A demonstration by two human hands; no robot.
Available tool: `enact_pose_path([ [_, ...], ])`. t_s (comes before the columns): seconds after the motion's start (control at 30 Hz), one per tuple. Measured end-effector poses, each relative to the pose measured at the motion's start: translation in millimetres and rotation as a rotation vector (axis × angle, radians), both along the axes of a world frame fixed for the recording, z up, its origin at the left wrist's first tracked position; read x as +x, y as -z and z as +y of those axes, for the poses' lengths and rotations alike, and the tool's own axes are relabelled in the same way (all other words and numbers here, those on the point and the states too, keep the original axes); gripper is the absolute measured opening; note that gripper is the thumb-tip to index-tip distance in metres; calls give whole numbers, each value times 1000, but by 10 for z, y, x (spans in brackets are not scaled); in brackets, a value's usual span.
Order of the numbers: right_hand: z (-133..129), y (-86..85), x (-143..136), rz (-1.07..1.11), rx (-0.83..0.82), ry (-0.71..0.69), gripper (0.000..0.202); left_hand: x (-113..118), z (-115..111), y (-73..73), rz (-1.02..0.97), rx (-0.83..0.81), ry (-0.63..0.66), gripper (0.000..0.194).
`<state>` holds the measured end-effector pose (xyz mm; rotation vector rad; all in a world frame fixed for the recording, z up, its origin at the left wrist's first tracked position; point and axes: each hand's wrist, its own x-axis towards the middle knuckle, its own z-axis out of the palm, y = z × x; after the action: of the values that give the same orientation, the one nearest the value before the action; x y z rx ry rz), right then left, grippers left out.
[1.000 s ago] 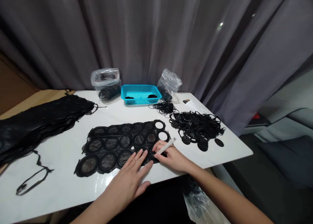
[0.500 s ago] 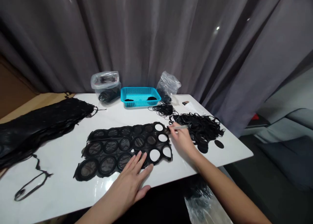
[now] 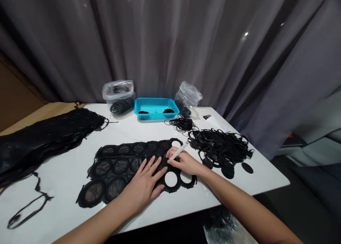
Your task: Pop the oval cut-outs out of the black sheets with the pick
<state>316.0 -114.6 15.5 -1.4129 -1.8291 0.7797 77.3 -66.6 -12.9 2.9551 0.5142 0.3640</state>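
Observation:
A black fabric-like sheet (image 3: 112, 158) with rows of thick-edged circles lies on the white table (image 3: 119, 126). Several circles at its right end are open holes with the tabletop showing through; the others have a thin dark film inside. My left hand (image 3: 142, 183) rests flat on the middle of the sheet, fingers spread. Just to the right, my right hand (image 3: 186, 162) grips a slim white pen-like tool (image 3: 179, 151) over the sheet, near a circle. The tool's lower tip is hidden by my fingers, so its kind is unclear.
Black ring-shaped scraps (image 3: 223, 146) are heaped at the right, with a loose black disc (image 3: 247, 168) beside them. Behind stand a blue basket (image 3: 157, 116) and two clear plastic bags, left (image 3: 118, 91) and right (image 3: 189, 93). Black sheets (image 3: 53, 134) are piled at the left.
My right hand has moved left with the tool, from beyond the sheet's right edge onto the sheet, and the tool now slants more steeply. My left hand still presses the sheet.

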Motion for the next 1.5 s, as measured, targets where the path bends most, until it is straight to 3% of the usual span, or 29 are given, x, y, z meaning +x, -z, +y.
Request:
enact_pose_path([
  [1.2, -70, -27, -89, -54, -10, 45, 11, 6, -25, -14, -25, -7, 2, 52],
  [1.37, -186, 161, -308, -254, 137, 126, 10, 7, -45, -3, -46, -14, -15, 51],
  [1.5, -46, 172, -104, -241, 169, 288, 18, -8, -64, -8, -32, -13, -28, 51],
])
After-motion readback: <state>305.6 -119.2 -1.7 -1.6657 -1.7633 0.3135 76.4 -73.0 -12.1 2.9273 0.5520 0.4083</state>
